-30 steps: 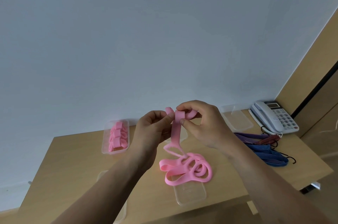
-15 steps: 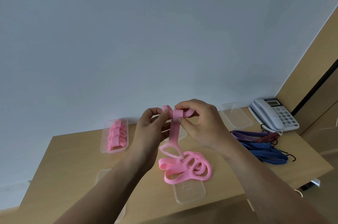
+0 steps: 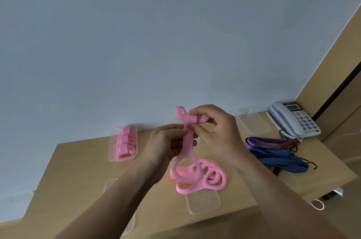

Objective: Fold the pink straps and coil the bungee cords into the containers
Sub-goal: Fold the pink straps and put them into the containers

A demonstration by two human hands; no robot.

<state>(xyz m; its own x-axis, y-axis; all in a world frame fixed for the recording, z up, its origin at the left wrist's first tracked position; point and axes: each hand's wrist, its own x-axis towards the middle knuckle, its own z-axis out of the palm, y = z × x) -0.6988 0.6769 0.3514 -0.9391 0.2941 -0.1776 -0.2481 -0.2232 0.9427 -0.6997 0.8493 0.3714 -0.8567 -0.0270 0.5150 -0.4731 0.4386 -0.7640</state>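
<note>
Nearest us, loose pink straps [image 3: 214,179] lay looped on the worktop [image 3: 78,160]. Above them, our hands pinched one soft, flat pink strap [image 3: 185,151], its long axis hanging straight down. Our right hand [image 3: 216,131] held the folded top, our left hand [image 3: 166,141] just below. Farther right lay ribbed bungee cords [image 3: 277,158].

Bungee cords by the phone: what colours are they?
The bungee cords are purple, blue with dark stripes, and one red; head view shows them.
</note>
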